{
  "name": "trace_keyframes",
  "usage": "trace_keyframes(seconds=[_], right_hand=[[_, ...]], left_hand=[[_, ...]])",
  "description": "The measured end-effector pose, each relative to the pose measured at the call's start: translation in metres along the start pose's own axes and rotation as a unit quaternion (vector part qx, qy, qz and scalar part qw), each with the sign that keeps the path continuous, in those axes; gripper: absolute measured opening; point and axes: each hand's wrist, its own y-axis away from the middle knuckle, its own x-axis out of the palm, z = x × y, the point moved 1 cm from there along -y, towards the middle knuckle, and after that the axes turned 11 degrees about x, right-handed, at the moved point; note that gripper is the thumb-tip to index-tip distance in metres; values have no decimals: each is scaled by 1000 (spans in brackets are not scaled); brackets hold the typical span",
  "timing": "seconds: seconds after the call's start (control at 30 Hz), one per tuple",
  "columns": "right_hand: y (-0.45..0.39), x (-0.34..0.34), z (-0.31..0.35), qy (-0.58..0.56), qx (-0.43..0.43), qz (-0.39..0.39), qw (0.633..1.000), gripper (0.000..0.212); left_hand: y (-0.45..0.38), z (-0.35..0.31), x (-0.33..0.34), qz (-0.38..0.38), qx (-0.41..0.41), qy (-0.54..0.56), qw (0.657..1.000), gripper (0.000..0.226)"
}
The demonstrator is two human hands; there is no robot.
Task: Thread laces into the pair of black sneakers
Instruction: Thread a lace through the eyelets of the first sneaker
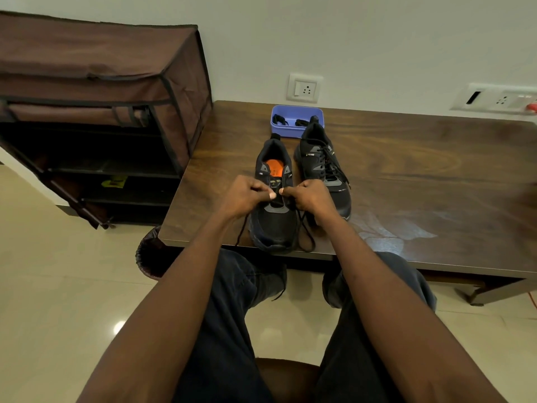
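While both hands pinch the lace [305, 234] over the near sneaker [274, 216] — left hand [247, 196], right hand [309, 196] — pull evenly. Keep each end flat.

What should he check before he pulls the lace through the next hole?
1. Left hand pinches the lace: ok.
2. Right hand pinches the lace: ok.
3. Near shoe sits fully on the table: not ok, toe at the edge.
4. Lace ends even: cannot tell.
5. Lace free of knots: cannot tell.
6. Far shoe already laced: ok.
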Motion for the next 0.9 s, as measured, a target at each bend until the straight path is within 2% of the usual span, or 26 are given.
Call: trace_keyframes(seconds=[0.1, 0.17, 0.27, 0.33, 0.43, 0.5, 0.57, 0.63, 0.7, 0.73, 0.77, 0.8, 0.83, 0.9], right_hand=[[-1, 0, -1, -4, 2, 6, 1000, 36], [-1, 0, -2, -6, 4, 8, 1000, 37], [-2, 1, -2, -7, 2, 5, 1000, 36], [-2, 0, -2, -8, 3, -2, 1000, 36], [0, 0, 0, -7, 6, -6, 1000, 37], [1, 0, 1, -7, 7, -13, 1000, 37], [1, 0, 1, -7, 8, -21, 1000, 36], [2, 0, 2, -8, 12, -21, 1000, 37], [2, 0, 2, -6, 13, -21, 1000, 37], [2, 1, 3, -3, 11, -24, 1000, 37], [2, 1, 3, 1, 10, -26, 1000, 36], [2, 1, 3, 4, 8, -27, 1000, 36], [2, 1, 3, 6, 7, -28, 1000, 35], [2, 1, 3, 11, 6, -27, 1000, 33]], left_hand=[[-6, 7, 8, 81, 28, -113, 990, 12], [-8, 9, 10, 117, 37, -143, 982, 10], [-11, 10, 12, 117, 17, -137, 983, 17], [-11, 10, 13, 84, 12, -124, 989, 23], [-7, 1, 6, -64, 1, -109, 992, 19], [-5, -3, -7, -215, -9, -97, 972, 19], [-5, 1, -21, -390, -37, -48, 919, 14], [-6, 10, -35, -536, -77, 15, 841, 18], [-5, 19, -43, -627, -105, 110, 764, 21], [-5, 21, -44, -647, -124, 170, 732, 21], [-5, 25, -43, -645, -155, 220, 715, 23], [-5, 28, -42, -610, -195, 248, 727, 27], [-5, 27, -38, -545, -231, 255, 764, 29], [-5, 16, -25, -352, -263, 223, 870, 24]])
